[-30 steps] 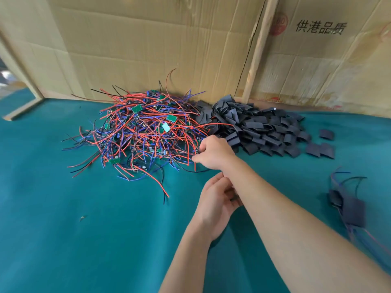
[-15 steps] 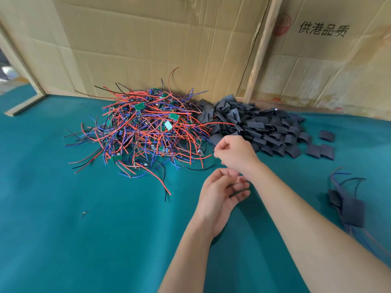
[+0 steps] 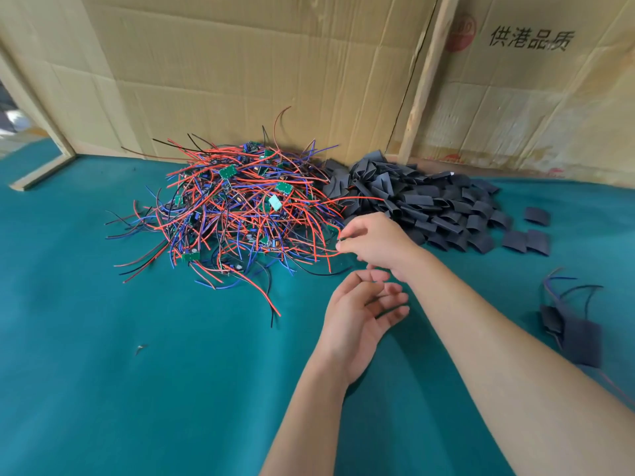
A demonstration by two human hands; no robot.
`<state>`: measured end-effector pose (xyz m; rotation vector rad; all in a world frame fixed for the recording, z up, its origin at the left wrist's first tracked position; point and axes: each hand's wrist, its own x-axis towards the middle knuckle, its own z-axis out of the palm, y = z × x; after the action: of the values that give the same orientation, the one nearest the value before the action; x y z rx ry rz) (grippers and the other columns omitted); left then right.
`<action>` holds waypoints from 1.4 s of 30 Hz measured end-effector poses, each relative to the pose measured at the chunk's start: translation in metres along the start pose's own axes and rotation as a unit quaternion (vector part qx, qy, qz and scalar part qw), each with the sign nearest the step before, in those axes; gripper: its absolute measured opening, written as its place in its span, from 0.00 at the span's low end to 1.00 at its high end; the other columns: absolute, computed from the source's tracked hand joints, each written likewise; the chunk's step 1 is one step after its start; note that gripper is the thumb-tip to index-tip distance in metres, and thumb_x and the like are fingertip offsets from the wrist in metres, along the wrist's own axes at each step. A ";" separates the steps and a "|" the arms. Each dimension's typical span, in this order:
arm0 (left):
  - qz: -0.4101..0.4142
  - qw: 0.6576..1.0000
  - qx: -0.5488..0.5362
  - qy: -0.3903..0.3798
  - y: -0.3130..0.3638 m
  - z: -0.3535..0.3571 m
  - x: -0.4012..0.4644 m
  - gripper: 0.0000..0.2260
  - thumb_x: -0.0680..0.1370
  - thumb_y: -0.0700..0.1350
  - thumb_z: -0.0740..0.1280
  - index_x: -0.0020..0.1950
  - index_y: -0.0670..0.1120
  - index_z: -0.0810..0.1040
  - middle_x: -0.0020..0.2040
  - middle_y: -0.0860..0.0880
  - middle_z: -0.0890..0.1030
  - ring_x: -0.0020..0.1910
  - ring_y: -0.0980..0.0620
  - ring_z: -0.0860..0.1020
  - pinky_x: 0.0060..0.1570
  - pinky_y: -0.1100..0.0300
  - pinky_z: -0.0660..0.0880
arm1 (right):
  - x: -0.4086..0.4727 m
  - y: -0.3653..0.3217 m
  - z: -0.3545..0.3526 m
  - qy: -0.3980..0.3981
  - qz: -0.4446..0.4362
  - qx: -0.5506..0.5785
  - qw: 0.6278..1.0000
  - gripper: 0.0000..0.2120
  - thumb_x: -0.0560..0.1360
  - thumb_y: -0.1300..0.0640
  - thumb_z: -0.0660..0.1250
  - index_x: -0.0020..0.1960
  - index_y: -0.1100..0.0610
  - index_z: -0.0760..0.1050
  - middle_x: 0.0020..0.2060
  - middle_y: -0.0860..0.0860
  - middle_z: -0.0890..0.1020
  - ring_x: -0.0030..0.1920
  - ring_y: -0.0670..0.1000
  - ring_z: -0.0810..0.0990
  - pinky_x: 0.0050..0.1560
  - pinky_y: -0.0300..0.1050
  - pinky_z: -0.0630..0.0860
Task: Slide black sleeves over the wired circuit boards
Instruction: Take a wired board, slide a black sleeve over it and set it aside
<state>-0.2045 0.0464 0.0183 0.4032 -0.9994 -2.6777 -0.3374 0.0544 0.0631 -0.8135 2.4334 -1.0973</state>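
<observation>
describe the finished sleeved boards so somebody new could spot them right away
Start at the big heap of black sleeves against the cardboard wall, then look right and nearer. The sleeved boards lie alone on the green cloth, with wires sticking out.

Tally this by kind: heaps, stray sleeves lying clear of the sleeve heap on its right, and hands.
Heaps: 2 (wire heap, sleeve heap)
Stray sleeves: 3
Hands: 2 (left hand, right hand)
Total: 7
</observation>
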 end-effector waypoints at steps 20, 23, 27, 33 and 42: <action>-0.007 0.997 0.050 -0.056 -0.007 0.006 -0.007 0.06 0.77 0.38 0.69 0.50 0.42 0.85 0.45 0.41 0.85 0.44 0.46 0.85 0.48 0.57 0.82 | -0.126 0.063 -0.026 0.040 -0.037 0.428 0.902 0.16 0.78 0.71 0.60 0.49 0.58 0.84 0.55 0.56 0.87 0.61 0.55 0.83 0.65 0.54 0.72; 0.006 0.996 0.058 -0.063 -0.010 0.005 -0.006 0.13 0.74 0.36 0.71 0.58 0.37 0.82 0.46 0.42 0.84 0.42 0.50 0.83 0.47 0.60 0.80 | -0.128 0.065 -0.018 0.043 -0.034 0.426 0.903 0.16 0.79 0.70 0.61 0.51 0.57 0.85 0.57 0.54 0.87 0.58 0.56 0.82 0.63 0.53 0.73; 0.020 0.995 0.078 -0.050 -0.010 0.006 -0.007 0.12 0.73 0.36 0.71 0.56 0.38 0.82 0.46 0.43 0.85 0.39 0.52 0.82 0.43 0.63 0.79 | -0.128 0.062 -0.018 0.047 -0.024 0.430 0.901 0.13 0.75 0.67 0.66 0.51 0.55 0.86 0.54 0.52 0.87 0.52 0.52 0.81 0.54 0.46 0.77; 0.040 0.995 0.083 -0.037 -0.012 0.005 -0.007 0.08 0.70 0.36 0.72 0.49 0.36 0.79 0.43 0.40 0.82 0.38 0.48 0.81 0.40 0.62 0.79 | -0.131 0.067 -0.026 0.040 -0.033 0.442 0.895 0.13 0.66 0.63 0.74 0.49 0.55 0.85 0.45 0.55 0.85 0.43 0.52 0.82 0.46 0.44 0.80; 0.028 0.989 0.127 -0.065 -0.011 0.002 -0.007 0.05 0.71 0.39 0.75 0.43 0.41 0.81 0.39 0.43 0.82 0.36 0.49 0.82 0.41 0.60 0.80 | -0.128 0.063 -0.025 0.118 -0.017 0.434 0.893 0.08 0.78 0.67 0.69 0.44 0.59 0.83 0.38 0.57 0.83 0.40 0.54 0.81 0.39 0.45 0.78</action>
<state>-0.1999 0.0579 0.0138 0.2444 -1.3762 -2.5604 -0.2737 0.1832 0.0406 -0.4242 1.7449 -2.1427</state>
